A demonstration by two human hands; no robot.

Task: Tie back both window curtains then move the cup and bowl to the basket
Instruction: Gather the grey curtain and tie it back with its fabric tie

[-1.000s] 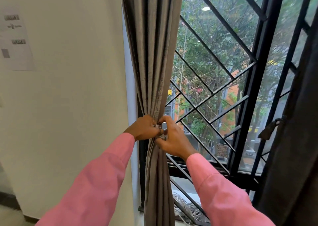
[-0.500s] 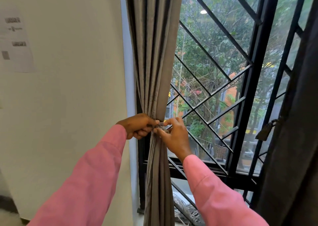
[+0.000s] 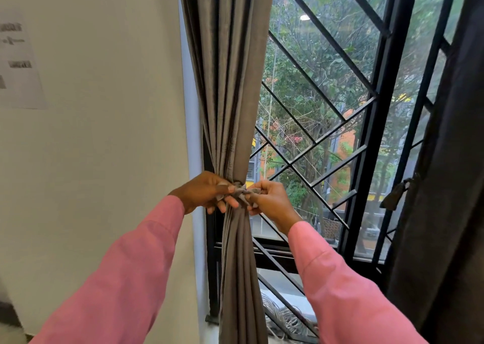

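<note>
The grey left curtain (image 3: 230,81) hangs gathered into a narrow bundle at the window's left side. A grey fabric tie-back (image 3: 245,191) wraps its waist. My left hand (image 3: 207,193) pinches one end of the tie on the left. My right hand (image 3: 272,199) pinches the other end on the right, and the strip is stretched between them. The dark right curtain (image 3: 450,186) hangs at the right edge with its own tie (image 3: 395,195) at its side. Cup, bowl and basket are out of view.
A black diagonal window grille (image 3: 340,123) stands behind the curtains. A white wall (image 3: 104,134) with a taped paper sheet (image 3: 18,63) lies to the left. Coiled cable (image 3: 280,315) rests on the sill below.
My hands have drawn apart sideways, pulling the tie ends outward around the left curtain. The view has tilted slightly.
</note>
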